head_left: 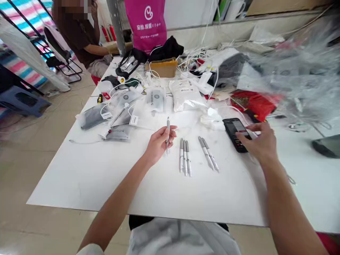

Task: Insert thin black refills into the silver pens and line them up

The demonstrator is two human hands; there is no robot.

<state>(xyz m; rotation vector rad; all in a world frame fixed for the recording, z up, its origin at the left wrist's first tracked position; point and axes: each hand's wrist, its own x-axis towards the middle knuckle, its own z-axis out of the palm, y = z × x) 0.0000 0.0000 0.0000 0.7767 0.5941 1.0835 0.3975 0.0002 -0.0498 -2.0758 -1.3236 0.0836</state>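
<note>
My left hand [159, 143] is closed around a silver and white pen [168, 131], which stands nearly upright with its tip above the white table [101, 184]. To the right of it, three matching pens [185, 156] lie side by side, and two more pens [208, 153] lie at a slant. A black phone [236, 136] rests on the table with its screen lit. Over its right side is my right hand [260, 140], fingers apart, the thumb across the screen and the other fingertips by the phone's right edge. Whether the thumb presses the screen I cannot tell.
Behind the pens lie a white packet [186, 95], bagged grey pouches [117, 132] and tangled white cables [196, 58]. A cardboard box [162, 68] and a magenta bag [146, 24] stand farther back. Clear plastic [289, 71] heaps up at right. A seated person [77, 35] is at far left.
</note>
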